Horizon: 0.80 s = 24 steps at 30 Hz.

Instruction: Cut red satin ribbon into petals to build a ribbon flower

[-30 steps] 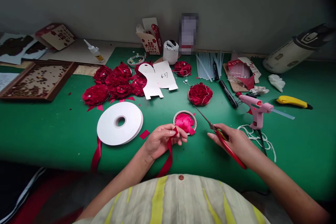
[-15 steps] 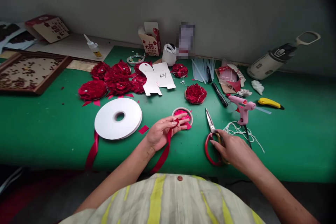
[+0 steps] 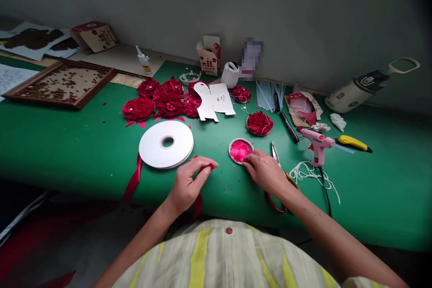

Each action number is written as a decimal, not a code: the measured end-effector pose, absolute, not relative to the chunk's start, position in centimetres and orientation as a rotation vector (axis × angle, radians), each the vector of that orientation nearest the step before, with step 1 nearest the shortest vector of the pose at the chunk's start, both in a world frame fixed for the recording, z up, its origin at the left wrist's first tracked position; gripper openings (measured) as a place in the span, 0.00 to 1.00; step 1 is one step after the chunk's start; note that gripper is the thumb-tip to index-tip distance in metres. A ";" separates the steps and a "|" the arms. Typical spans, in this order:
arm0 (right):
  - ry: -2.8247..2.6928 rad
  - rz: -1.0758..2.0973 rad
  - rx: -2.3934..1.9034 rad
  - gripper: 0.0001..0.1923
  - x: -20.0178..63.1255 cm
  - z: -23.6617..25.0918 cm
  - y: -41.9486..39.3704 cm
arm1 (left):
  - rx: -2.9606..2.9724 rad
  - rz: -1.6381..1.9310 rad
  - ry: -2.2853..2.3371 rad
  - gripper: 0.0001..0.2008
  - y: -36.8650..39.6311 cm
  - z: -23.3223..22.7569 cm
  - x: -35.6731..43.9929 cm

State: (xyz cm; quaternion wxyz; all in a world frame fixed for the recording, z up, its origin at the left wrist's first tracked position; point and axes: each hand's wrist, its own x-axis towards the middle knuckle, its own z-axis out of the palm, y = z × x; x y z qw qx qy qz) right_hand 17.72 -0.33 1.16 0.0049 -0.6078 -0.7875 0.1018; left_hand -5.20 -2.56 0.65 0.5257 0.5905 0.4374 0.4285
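I'm looking down at the green tabletop (image 3: 67,144), both hands low near its front edge. My left hand (image 3: 187,184) has its fingers (image 3: 202,168) pinched shut on the end of the red ribbon (image 3: 199,200), which hangs off the front edge toward my lap. The white ribbon spool (image 3: 166,143) lies flat just beyond that hand, up and to the left. My right hand (image 3: 266,172) reaches to the small round dish (image 3: 240,150) of pink ribbon pieces, fingertips touching its near right rim; I can't tell whether they grip a piece. The dish sits between the hands, nearer the right one. The red-handled scissors (image 3: 277,162) lie under that wrist, blades pointing away from me. The pink glue gun (image 3: 317,141) stands further right.
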 end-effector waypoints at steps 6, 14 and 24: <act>-2.424 0.405 -1.850 0.10 17.3 0.7 1.4 | 1.657 1.075 1.334 0.06 -4.2 -0.7 -7.1; -2.239 0.375 -1.762 0.09 17.8 1.7 0.4 | 1.785 0.993 1.263 0.09 -5.2 -0.7 -5.6; -2.343 0.677 -1.187 0.10 9.4 0.5 0.6 | 1.262 1.169 1.165 0.09 -4.5 -1.2 -7.2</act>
